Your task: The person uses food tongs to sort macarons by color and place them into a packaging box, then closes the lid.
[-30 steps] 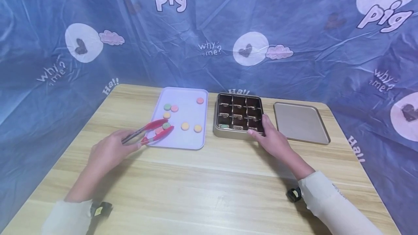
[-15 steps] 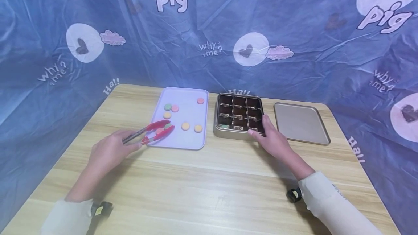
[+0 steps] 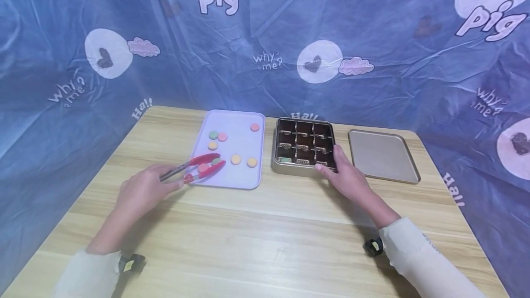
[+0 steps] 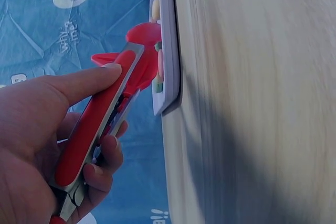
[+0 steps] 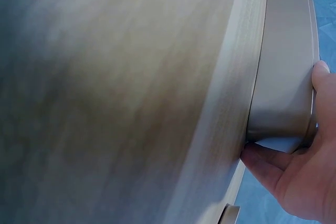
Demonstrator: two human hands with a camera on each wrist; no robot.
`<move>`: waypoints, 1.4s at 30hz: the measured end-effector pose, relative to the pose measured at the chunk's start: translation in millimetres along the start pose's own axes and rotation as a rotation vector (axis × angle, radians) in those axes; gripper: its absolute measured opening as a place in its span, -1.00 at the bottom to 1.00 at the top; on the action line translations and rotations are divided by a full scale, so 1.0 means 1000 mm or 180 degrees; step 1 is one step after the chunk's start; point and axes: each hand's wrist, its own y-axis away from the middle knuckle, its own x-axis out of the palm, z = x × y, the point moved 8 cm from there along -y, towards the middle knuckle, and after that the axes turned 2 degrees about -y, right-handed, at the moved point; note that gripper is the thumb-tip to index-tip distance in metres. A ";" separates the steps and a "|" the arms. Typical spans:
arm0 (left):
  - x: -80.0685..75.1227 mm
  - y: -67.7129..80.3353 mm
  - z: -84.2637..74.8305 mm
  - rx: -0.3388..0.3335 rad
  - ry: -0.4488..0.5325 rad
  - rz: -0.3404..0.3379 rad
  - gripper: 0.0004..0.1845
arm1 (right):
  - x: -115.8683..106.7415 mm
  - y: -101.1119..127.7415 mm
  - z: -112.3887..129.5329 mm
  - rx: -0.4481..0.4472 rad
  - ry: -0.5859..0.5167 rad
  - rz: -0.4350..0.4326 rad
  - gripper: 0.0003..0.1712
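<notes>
Left hand point(image 3: 142, 191) fingers point(image 4: 100, 158) curled round red tongs point(image 3: 194, 168); thumb along the top arm; tong tips narrow, closing on a pink disc point(image 3: 203, 168) and a green disc point(image 3: 216, 162) at the near-left corner of the lilac tray point(image 3: 232, 151); whether the tips touch the discs, cannot tell. Past the tips on the tray: orange discs point(image 3: 236, 159), a green and pink pair point(image 3: 217, 136) further back, one pink point(image 3: 255, 127) at the far corner. Right hand point(image 3: 348, 177) fingers grip the near-right corner of the gold tin point(image 3: 303, 147), thumb on its front wall, fingertips over the rim; tin has nine dark cells, a green disc in the near-left cell point(image 3: 284, 160). Just right of that hand, the gold lid point(image 3: 383, 155) lies flat on the table point(image 3: 265, 238); blue printed sheet point(image 3: 372, 36) behind.
</notes>
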 end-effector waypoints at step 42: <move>0.003 0.006 -0.013 0.0091 -0.0003 -0.0021 -0.30 | -0.001 0.001 0.001 0.0010 -0.0014 0.0017 0.25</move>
